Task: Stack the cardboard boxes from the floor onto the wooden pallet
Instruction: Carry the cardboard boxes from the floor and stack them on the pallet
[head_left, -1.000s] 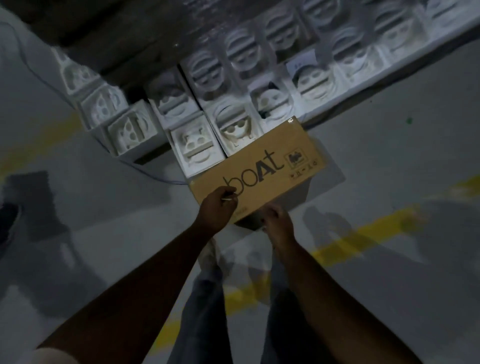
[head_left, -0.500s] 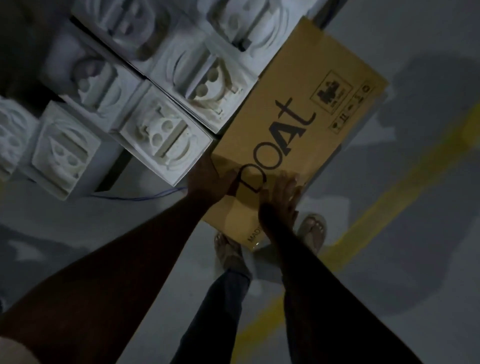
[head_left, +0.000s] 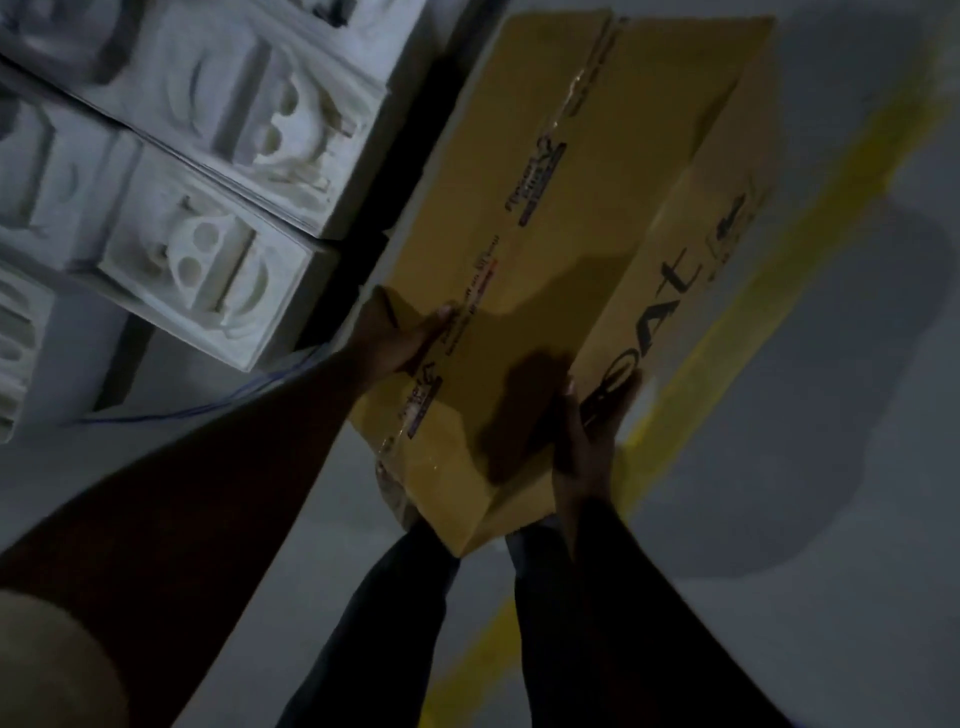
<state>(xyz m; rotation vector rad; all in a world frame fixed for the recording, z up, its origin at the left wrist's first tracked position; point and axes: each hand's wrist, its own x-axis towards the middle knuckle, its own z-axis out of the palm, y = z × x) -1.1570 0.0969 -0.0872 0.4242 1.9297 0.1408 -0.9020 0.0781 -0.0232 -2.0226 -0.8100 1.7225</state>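
A long brown cardboard box (head_left: 561, 249) with black lettering on its right side and printed tape along its top seam fills the middle of the view, lifted off the floor and tilted. My left hand (head_left: 395, 343) grips its near left edge, thumb on the top face. My right hand (head_left: 592, 431) holds the near right side, fingers curled over the lettered face. The pallet is not in view.
Stacks of white moulded pulp trays (head_left: 208, 249) stand at the left, close to the box's left edge. A yellow line (head_left: 737, 317) crosses the grey floor (head_left: 831, 519) under the box. A blue cord (head_left: 208, 405) lies on the floor. My legs are below.
The box has come up from the floor and turned, so its taped top face now shows. Both hands have shifted from its front face to grip its two sides. The view has moved closer.
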